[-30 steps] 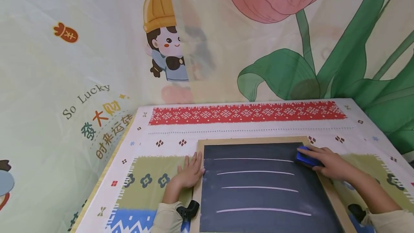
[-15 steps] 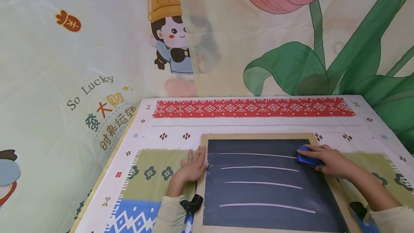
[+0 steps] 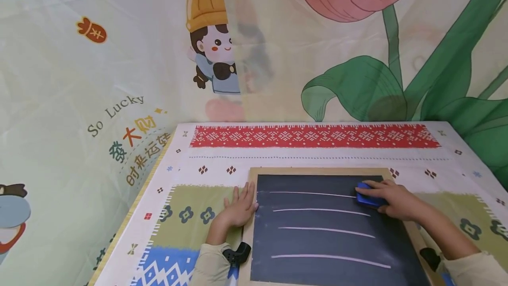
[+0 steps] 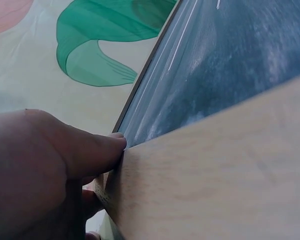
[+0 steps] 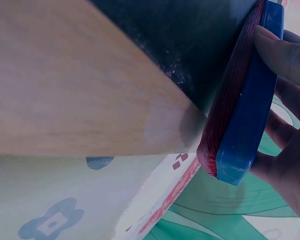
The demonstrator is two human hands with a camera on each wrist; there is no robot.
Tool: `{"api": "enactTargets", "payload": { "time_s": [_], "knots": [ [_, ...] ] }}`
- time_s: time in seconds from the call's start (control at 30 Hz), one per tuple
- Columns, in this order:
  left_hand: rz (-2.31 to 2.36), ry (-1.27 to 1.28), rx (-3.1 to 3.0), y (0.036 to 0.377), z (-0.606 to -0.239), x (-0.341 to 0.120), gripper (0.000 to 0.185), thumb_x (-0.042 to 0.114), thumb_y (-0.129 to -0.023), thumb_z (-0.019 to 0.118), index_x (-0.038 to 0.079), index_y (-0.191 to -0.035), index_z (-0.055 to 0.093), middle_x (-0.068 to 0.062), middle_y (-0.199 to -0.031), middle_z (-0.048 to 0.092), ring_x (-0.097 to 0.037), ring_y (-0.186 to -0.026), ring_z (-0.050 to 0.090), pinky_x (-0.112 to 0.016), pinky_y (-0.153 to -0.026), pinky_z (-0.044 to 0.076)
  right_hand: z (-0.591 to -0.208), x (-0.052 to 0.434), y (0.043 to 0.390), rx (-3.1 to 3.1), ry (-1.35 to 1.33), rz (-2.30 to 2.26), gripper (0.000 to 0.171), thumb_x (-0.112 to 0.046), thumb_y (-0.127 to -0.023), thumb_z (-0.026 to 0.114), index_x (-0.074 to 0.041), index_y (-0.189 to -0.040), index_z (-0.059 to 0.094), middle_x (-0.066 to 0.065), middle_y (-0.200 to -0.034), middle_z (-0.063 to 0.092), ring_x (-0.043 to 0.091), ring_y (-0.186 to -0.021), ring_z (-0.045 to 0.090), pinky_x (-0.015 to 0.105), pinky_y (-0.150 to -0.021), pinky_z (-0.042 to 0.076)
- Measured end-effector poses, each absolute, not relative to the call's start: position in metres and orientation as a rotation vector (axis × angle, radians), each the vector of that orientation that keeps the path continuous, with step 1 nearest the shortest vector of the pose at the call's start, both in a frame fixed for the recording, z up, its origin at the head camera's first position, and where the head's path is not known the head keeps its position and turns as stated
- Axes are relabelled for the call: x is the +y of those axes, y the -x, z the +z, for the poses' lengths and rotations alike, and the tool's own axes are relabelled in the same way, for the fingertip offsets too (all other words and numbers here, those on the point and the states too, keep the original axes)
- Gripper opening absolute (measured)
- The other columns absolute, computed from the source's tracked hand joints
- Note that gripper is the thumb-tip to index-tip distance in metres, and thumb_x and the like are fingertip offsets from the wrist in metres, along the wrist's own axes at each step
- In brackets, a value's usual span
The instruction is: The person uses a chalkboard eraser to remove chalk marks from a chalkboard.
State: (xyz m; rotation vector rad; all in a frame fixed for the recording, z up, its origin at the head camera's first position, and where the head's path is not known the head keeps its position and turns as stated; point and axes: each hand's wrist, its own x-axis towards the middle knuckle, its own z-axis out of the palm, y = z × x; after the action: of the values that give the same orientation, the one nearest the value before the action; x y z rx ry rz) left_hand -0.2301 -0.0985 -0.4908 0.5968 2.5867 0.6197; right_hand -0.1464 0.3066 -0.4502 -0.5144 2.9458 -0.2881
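A blue blackboard eraser [image 3: 371,194] with a reddish felt underside sits near the top right corner of a wood-framed blackboard [image 3: 317,272]. My right hand [image 3: 402,200] grips it; in the right wrist view the thumb lies on one side of the eraser [image 5: 247,110] and fingers on the other. Several pale chalk lines run across the board, and the eraser meets the right end of the top chalk line [image 3: 313,193]. My left hand [image 3: 237,208] rests on the left edge of the frame, fingers straight and spread. In the left wrist view its thumb [image 4: 97,152] touches the wooden frame [image 4: 205,180].
The board lies on a patterned tablecloth [image 3: 206,180] with a red band [image 3: 313,137] at the back. Behind the table hangs a printed fabric backdrop [image 3: 274,92]. A black wrist device [image 3: 237,254] shows on my left wrist, beside the frame.
My right hand has slid the eraser leftward along the upper part of the board, onto the end of the top line. My left hand stays at the frame. The head view has shifted slightly.
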Motion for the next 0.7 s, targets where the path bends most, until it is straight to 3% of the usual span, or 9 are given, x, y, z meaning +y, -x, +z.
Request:
{"api": "enactTargets", "payload": {
  "time_s": [0.4, 0.7],
  "knots": [
    [0.632, -0.594, 2.589, 0.23, -0.492, -0.098, 0.061, 0.032, -0.098, 0.034, 0.013, -0.148, 0.005, -0.011, -0.154, 0.005, -0.041, -0.139, -0.006, -0.069, -0.101, -0.003, -0.445, 0.281, 0.155, 2.944, 0.571, -0.292, 0.059, -0.005, -0.071, 0.073, -0.019, -0.126, 0.057, 0.024, -0.13, 0.049, 0.038, -0.1, 0.05, 0.052, -0.073, 0.045],
    [0.634, -0.585, 2.596, 0.229, -0.49, -0.098, 0.061, 0.031, -0.098, 0.035, 0.011, -0.148, 0.007, -0.012, -0.154, 0.007, -0.041, -0.139, -0.005, -0.069, -0.1, -0.002, -0.442, 0.261, 0.163, 2.914, 0.588, -0.308, 0.059, -0.004, -0.073, 0.071, -0.019, -0.127, 0.056, 0.022, -0.132, 0.048, 0.033, -0.098, 0.05, 0.049, -0.074, 0.045]
  ]
}}
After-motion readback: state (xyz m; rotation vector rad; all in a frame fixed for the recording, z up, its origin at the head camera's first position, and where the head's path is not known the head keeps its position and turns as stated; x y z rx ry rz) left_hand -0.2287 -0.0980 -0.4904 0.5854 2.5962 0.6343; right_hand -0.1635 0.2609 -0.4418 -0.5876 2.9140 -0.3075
